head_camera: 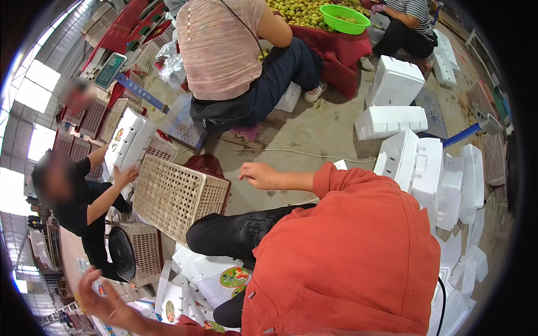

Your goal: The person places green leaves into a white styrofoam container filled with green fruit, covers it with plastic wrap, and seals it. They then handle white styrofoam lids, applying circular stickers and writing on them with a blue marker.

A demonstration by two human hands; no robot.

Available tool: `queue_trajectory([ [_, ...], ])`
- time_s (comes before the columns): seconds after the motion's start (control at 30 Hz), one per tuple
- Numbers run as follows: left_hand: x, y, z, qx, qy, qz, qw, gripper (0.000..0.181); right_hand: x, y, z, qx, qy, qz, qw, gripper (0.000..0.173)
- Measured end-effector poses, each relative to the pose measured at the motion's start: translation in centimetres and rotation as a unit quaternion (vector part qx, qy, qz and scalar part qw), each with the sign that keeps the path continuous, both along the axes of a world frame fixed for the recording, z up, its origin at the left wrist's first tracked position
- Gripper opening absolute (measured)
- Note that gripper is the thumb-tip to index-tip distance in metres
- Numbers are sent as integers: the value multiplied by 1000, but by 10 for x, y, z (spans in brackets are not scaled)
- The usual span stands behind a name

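My left hand [101, 298] is raised at the lower left, fingers spread, with nothing in it. Bent loosely over the floor, my right hand [258, 174] also holds nothing. Between the two lies a beige perforated plastic crate [170, 197], tilted in the view, close to my knee. Beyond it, a person in black [69, 206] holds a white foam box [128, 138] with a fruit picture on its side. White foam pieces with oval fruit labels [234, 276] lie below my legs.
White foam boxes [395, 159] are stacked behind me. A seated person in pink [222, 50] is near a heap of fruit [294, 14] with a green basin [345, 26]. A thin cable [294, 150] crosses the floor. Another crate with a black round lid [122, 254] stands left.
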State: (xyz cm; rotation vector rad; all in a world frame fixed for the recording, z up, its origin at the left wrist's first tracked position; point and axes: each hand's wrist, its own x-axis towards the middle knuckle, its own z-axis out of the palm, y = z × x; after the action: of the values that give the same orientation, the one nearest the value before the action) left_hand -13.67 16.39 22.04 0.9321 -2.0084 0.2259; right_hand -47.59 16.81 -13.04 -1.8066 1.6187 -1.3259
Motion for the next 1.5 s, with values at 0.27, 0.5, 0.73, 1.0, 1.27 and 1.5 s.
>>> queue_trajectory([
  [0.27,142,-16,-202,464,-104,70,877,31,-24,12,-57,142,146,60,977,21],
  [0.5,190,12,-292,540,-61,164,823,29,-13,14,-52,224,231,111,940,18],
  [0.73,176,16,-319,565,-18,155,810,31,-1,9,-60,149,250,150,945,20],
  [1.0,197,34,-368,585,1,179,791,31,24,-16,-67,162,257,197,932,19],
  [1.27,216,95,-435,643,-59,274,713,38,80,-50,-76,210,268,272,900,19],
  [1.5,188,171,-454,736,-80,300,602,42,127,-82,-77,173,278,354,876,19],
])
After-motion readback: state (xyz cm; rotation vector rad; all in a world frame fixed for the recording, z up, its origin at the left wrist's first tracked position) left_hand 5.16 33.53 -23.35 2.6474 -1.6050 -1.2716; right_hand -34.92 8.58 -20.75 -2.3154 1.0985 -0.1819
